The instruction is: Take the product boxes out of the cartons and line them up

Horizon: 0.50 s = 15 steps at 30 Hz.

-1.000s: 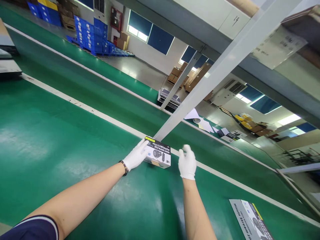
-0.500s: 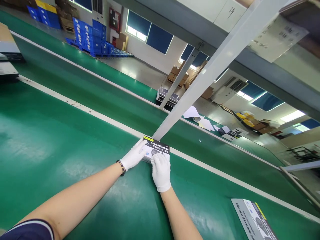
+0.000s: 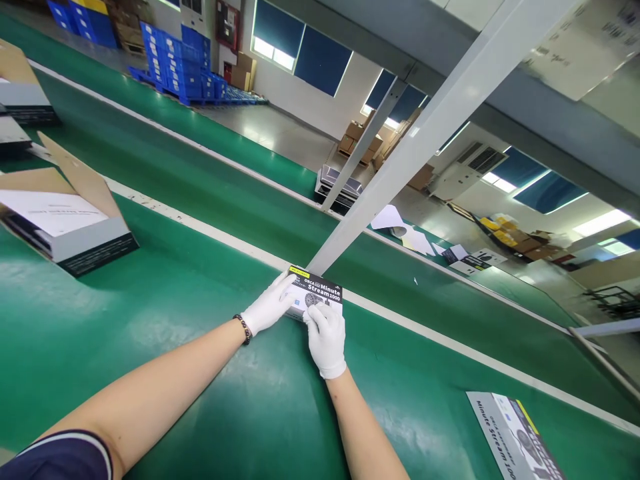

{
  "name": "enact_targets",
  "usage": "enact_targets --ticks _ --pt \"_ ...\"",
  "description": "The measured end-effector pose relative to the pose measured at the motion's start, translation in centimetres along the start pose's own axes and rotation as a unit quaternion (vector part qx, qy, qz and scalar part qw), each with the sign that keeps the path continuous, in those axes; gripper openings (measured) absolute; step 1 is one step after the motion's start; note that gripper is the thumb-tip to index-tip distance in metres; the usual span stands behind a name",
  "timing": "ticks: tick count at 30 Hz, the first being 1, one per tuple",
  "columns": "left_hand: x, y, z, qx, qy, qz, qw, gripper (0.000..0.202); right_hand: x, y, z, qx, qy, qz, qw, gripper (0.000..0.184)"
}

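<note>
Near the middle of the head view lies a small printed box (image 3: pixel 323 288), marked "ORCA Minute Stream 1000", black and white with a yellow label. My left hand (image 3: pixel 268 308), in a white glove with a beaded bracelet behind it, grips the box's left end. The gloved fingers of my right hand (image 3: pixel 327 340) are drawn together on the lower front edge; whether they pinch anything there is hidden. Another Minute Stream box (image 3: pixel 513 433) lies on the green surface (image 3: pixel 210 400) at lower right, cut off by the frame.
An open carton (image 3: pixel 95 248) with raised flaps and a white sheet inside stands at left, more boxes (image 3: pixel 30 100) behind it. A white post (image 3: pixel 385 187) rises just beyond my hands. Papers (image 3: pixel 400 227) lie past the divider; blue crates (image 3: pixel 173 63) stand farther back.
An open carton has come into view at the left. The view has shifted slightly. Both hands stay on the box with almost the same hold.
</note>
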<state>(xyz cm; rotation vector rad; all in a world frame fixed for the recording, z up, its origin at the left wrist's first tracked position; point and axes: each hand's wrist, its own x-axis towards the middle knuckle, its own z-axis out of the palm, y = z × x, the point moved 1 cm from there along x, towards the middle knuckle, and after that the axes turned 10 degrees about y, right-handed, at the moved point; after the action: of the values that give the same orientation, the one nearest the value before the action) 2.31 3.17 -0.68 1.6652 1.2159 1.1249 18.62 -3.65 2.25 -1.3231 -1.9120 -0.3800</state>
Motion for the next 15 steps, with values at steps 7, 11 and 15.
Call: enact_targets --ticks 7,11,15 --pt "0.2 0.1 0.0 -0.007 0.0 0.004 1.0 0.057 0.3 0.2 -0.4 -0.009 -0.023 -0.052 0.998 0.031" --pt "0.3 0.4 0.0 -0.018 -0.003 -0.01 1.0 0.058 -0.5 0.5 0.7 -0.004 0.03 0.013 0.999 0.024" --pt "0.3 1.2 -0.3 -0.024 -0.014 -0.023 0.999 0.056 -0.5 1.1 1.2 0.036 0.045 0.178 0.982 0.03"
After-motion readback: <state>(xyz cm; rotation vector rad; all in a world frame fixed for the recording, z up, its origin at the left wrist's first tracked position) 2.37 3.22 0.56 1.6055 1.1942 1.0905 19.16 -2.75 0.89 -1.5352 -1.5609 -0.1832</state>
